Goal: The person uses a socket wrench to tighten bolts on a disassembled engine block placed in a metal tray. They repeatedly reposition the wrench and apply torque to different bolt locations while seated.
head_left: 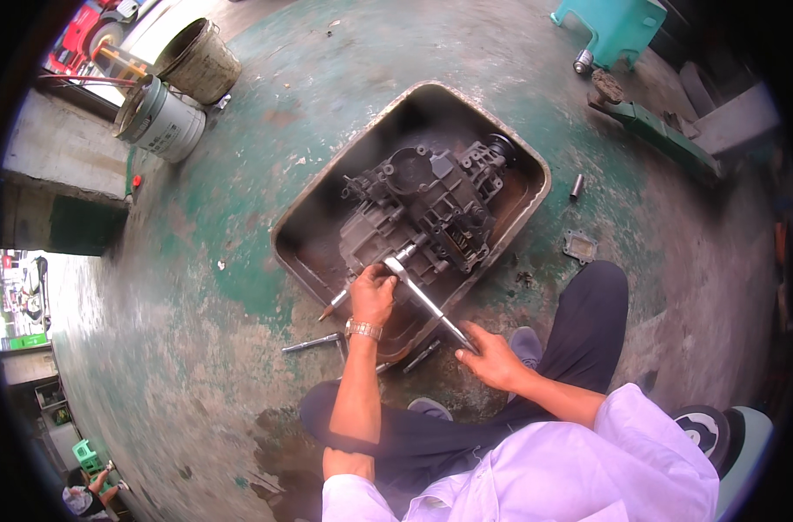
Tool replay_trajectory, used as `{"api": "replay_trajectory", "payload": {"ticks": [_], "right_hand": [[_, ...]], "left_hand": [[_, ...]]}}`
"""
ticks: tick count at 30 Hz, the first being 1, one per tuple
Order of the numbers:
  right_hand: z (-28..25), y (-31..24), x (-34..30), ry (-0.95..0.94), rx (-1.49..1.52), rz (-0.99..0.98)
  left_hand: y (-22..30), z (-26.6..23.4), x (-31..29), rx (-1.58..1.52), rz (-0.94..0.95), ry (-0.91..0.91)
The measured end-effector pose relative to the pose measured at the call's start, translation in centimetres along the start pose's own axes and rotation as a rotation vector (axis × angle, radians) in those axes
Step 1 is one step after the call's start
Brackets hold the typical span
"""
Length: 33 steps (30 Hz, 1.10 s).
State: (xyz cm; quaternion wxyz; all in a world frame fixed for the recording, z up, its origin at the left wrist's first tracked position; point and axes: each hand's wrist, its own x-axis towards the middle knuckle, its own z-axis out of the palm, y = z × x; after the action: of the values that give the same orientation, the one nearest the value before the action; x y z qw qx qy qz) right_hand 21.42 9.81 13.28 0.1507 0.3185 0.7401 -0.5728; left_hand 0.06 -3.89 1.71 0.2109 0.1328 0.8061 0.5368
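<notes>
A dark, greasy engine or gearbox assembly point(414, 209) lies inside a deep metal tray point(283, 228) on the floor. A long ratchet wrench point(427, 302) reaches over the near side of it, with its socket end point(406, 251) against the casing. My left hand point(373, 298), a metal watch at the wrist, is closed around the wrench's head. The handle's other end is gripped in my right hand point(492, 358), near the tray's close edge. Beside my left hand a slim tool with a brownish tip point(331, 306) rests across the tray rim.
Another wrench point(312, 342) and a short dark tool point(422, 356) lie before the tray. To its right are a cylindrical socket point(576, 187) and a small flat plate point(580, 246). Two buckets point(162, 122) stand far left, a teal stool point(618, 30) and green lift arm point(662, 130) far right.
</notes>
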Motion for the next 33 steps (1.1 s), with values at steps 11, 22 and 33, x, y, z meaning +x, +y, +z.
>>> {"api": "replay_trajectory", "payload": {"ticks": [11, 22, 33], "right_hand": [[-2.7, -18.8, 15.0, 0.324, -0.158, -0.558], [-2.9, -7.8, 3.2, 0.306, -0.175, -0.674], [4.0, 9.7, 6.6, 0.071, -0.321, 0.148]], "left_hand": [[0.8, -0.2, 0.4, -0.190, -0.150, -0.070], [0.7, 0.3, 0.2, 0.070, -0.113, 0.016], [1.4, 1.3, -0.4, 0.209, -0.021, 0.196]]}}
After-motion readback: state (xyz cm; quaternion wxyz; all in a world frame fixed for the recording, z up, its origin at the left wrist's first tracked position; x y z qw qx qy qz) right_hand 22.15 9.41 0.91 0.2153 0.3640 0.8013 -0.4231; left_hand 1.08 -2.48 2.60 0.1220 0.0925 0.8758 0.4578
